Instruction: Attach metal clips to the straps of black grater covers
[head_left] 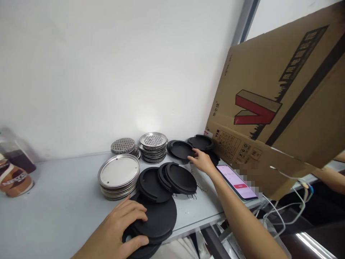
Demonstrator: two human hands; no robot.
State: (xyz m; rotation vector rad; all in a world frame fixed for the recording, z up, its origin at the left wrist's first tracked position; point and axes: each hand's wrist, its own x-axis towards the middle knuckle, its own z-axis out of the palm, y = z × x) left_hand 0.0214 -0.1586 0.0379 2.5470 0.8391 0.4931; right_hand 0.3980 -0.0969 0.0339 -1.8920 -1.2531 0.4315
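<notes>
My left hand (115, 226) lies on the left edge of a pile of round black discs (159, 219) at the front of the table. Its thumb and fingers are apart. Farther back, my right hand (202, 160) reaches out with loosely spread fingers; the fingertips are at the right edge of a black disc (180, 149), and I cannot tell whether they touch it. Between the hands, several raised-rim black discs (182, 177) lie overlapped. Left of them is a stack of smooth silver metal discs (118, 171).
Perforated metal discs (153, 140) and a patterned grey disc (123, 145) stand by the wall. A lit phone (237, 181) lies beside a large cardboard box (242, 108). White cables (283, 219) hang at right. A labelled cup (16, 178) and a bottle (20, 153) are far left.
</notes>
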